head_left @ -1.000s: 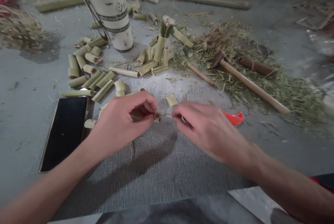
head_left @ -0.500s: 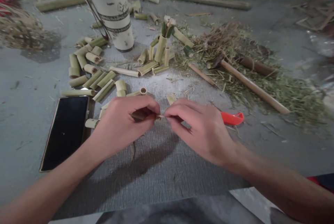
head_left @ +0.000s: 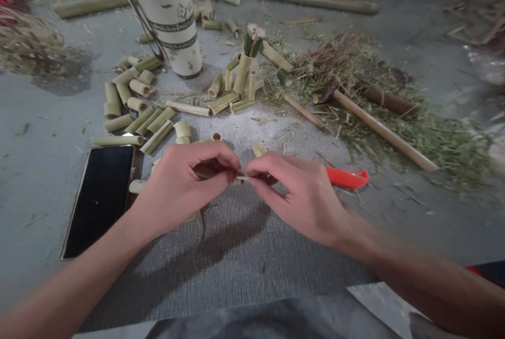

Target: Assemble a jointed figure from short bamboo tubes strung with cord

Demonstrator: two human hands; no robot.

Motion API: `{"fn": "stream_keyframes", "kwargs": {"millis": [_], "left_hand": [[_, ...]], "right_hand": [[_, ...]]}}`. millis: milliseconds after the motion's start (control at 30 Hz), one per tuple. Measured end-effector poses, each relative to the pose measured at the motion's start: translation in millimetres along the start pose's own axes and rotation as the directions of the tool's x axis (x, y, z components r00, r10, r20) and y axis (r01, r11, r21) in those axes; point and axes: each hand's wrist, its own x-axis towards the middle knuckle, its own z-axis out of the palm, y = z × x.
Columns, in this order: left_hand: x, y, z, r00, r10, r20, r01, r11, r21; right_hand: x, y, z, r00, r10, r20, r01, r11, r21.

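Note:
My left hand and my right hand meet low over the grey table, thumbs and forefingers pinched. Between their fingertips is a thin, pale sliver, perhaps bamboo; most of it is covered by the fingers. Just behind the right fingers lies a small bamboo piece. A bamboo tube points its open end past the left knuckles. Under and beside the left hand sit more cut pieces, partly hidden. A red plastic handle sticks out from behind my right hand.
A phone lies at the left, near cut bamboo tubes. A tall patterned paper cup stands behind them. Green and brown shavings spread on the right under a hammer. Long bamboo poles lie at the back.
Both hands stay nearly in place, with small finger shifts around the sliver. My right hand has moved slightly left, showing more of the red handle.

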Motion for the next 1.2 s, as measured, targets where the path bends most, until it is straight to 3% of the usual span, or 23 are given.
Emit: {"fn": "stream_keyframes", "kwargs": {"millis": [267, 533, 733, 1200], "left_hand": [[-0.3, -1.7, 2.7, 0.998, -0.056, -0.001, 0.056, 0.996, -0.064], [0.8, -0.7, 2.4, 0.995, -0.102, 0.010, 0.102, 0.985, -0.139], [1.2, -2.1, 4.1, 0.998, -0.055, 0.002, 0.055, 0.991, -0.124], [0.4, 2.4, 5.6, 0.990, -0.142, 0.024, 0.144, 0.963, -0.227]], "right_hand": [[0.2, -1.0, 0.8, 0.989, -0.135, 0.061, 0.144, 0.972, -0.187], [-3.4, 3.8, 2.0, 0.990, -0.132, 0.053, 0.139, 0.977, -0.160], [-4.3, 4.7, 3.4, 0.994, -0.098, 0.039, 0.100, 0.992, -0.070], [-3.0, 4.5, 6.0, 0.995, -0.092, 0.043, 0.098, 0.983, -0.155]]}}
